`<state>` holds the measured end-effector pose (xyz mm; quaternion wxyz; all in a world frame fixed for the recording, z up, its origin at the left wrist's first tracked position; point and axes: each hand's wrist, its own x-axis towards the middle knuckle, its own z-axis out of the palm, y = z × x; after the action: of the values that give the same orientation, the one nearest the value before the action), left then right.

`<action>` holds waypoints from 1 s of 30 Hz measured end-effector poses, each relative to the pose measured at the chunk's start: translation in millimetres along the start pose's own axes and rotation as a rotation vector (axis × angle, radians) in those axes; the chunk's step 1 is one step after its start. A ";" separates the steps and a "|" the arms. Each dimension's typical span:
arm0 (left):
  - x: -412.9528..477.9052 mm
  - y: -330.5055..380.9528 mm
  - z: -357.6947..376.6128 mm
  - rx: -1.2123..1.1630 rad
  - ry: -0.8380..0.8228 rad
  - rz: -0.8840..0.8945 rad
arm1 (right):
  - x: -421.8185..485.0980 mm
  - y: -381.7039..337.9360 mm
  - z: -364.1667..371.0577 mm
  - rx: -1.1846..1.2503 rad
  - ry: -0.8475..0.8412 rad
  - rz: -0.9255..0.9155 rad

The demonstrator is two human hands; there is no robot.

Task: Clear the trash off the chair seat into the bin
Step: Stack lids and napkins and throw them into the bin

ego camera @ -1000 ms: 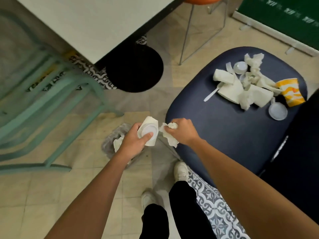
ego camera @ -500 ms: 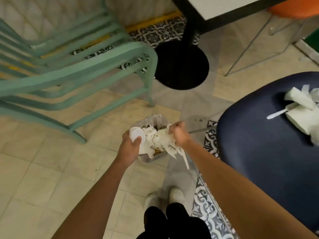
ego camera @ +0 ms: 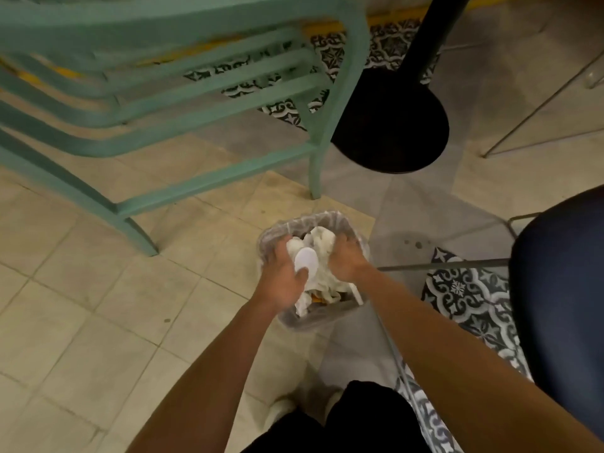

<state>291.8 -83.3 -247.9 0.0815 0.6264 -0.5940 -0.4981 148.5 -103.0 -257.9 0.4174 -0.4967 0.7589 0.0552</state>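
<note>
Bin (ego camera: 314, 319) mid-frame has a clear liner and it's stuffed with crumpled napkins (ego camera: 322, 238). Left hand (ego camera: 282, 279) has its fingers curled round a white cup (ego camera: 305, 259) over the pile. Right hand (ego camera: 348, 256) fingers are bunched, gripping the napkins. Seat (ego camera: 562, 289) is at the right edge.

Dim, warm, even indoor light; soft shadow pools on the tiles (ego camera: 98, 289) round the black table base (ego camera: 389, 125). Motion blur smears the green chair frame (ego camera: 163, 21) at upper left, and wide-angle distortion bows lines toward the edges.
</note>
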 end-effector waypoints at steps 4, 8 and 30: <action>25.1 -7.8 18.7 0.277 -0.048 -0.020 | 20.7 13.2 16.8 -0.194 0.030 -0.079; 43.7 -17.4 28.2 0.460 -0.047 -0.021 | 35.5 17.7 28.9 -0.364 0.115 -0.141; 41.9 -3.3 30.3 0.648 0.110 0.035 | 23.9 13.4 18.4 -0.294 0.090 -0.126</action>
<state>263.7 -102.2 -287.2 -0.0817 0.6355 -0.7269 -0.2469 144.7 -104.0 -290.7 0.3086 -0.6010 0.7279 0.1173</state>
